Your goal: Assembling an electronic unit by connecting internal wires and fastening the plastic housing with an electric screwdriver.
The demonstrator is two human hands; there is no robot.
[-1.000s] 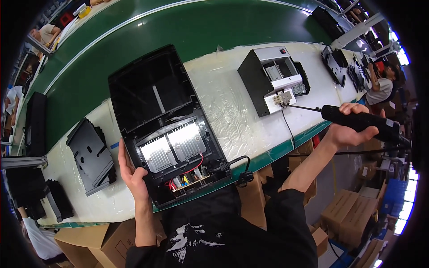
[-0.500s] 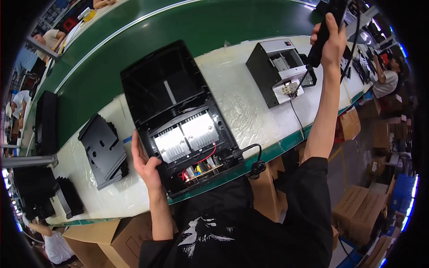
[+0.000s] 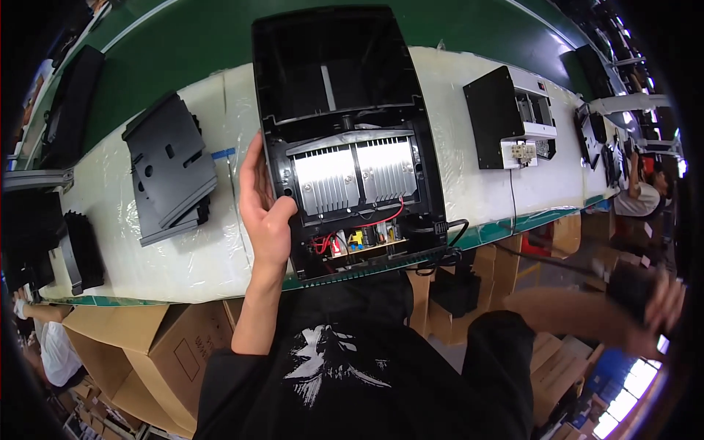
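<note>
White film-covered bench [image 3: 456, 132] is leaving passage between the open black rectangular housing [image 3: 348, 125] and black-and-silver boxy unit [image 3: 495, 114]; a coiled black cable [image 3: 441, 257] is crowding its near end, the bare left hand [image 3: 265, 213] the housing's left edge.

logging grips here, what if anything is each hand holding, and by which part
Left hand: the open black electronics housing, by its left side edge. Right hand: too blurred to tell what, if anything.
</note>
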